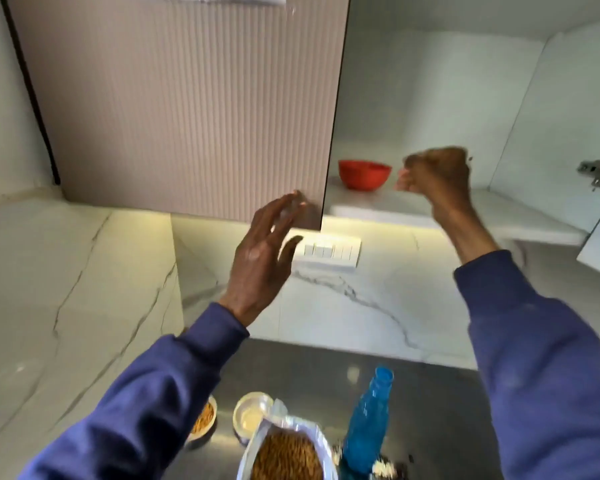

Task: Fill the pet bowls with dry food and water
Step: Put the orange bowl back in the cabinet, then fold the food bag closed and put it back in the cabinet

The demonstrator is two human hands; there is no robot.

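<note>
Cabinet door [187, 105], upper left of frame, is showing pale pinkish-beige with fine vertical ribbing. Red bowl [363, 174] is sitting right of centre against white cabinet interior [465, 81]. Wall [361, 306] at mid frame is showing white marble with grey veins. Sleeves [551, 375] are reading dark blue. Bottle [366, 420], bottom centre, is showing translucent blue. Kibble in the silver bag [286, 455] is showing brown.

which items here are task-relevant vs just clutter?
Job:
- bowl with kibble
- second bowl
- open food bag
- blue bottle

Possibly relevant, otherwise bystanders:
- red bowl on cupboard shelf
- switch panel
- cupboard door
</note>
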